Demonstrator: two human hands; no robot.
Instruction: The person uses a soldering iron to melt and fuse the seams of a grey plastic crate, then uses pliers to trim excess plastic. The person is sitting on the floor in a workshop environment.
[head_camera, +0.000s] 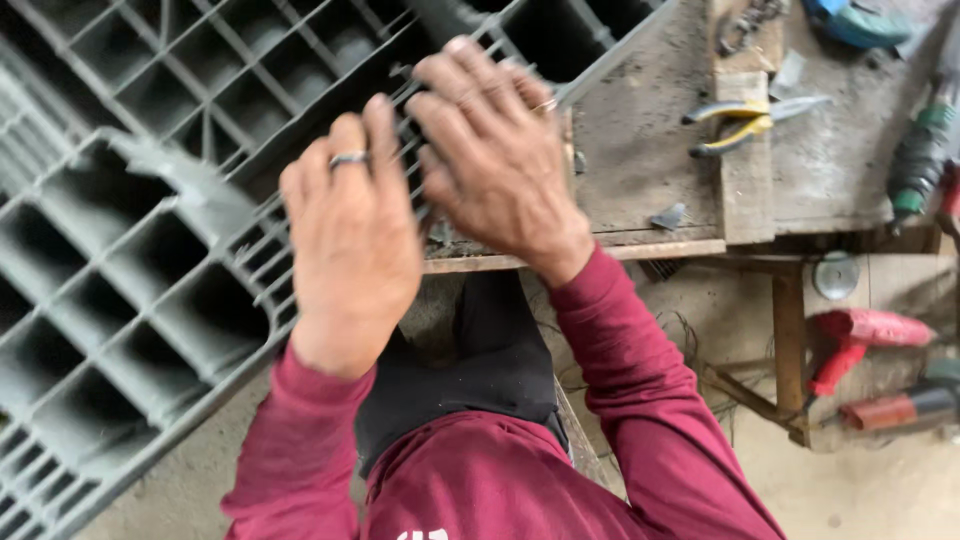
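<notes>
A grey plastic pallet (150, 260) with a ribbed grid of deep cells fills the left half of the view, tilted, its far edge lying across the worn wooden table (640, 150). The left hand (350, 235) — a ring on one finger — lies flat against the pallet's slatted edge, fingers bent over the ribs; its grip looks loose, and whether it truly clasps a rib cannot be told. Just beside it, touching the same edge, the right hand (495, 150) presses on the slats with fingers spread and curled, the grip half open and holding nothing loose. Both sleeves are maroon. Farther right on the table lie yellow-handled pliers (745, 122), and near the table's right end a green power tool (920, 160). Below, on the floor — a red power drill (860, 335) and a second, darker tool (900, 408).
</notes>
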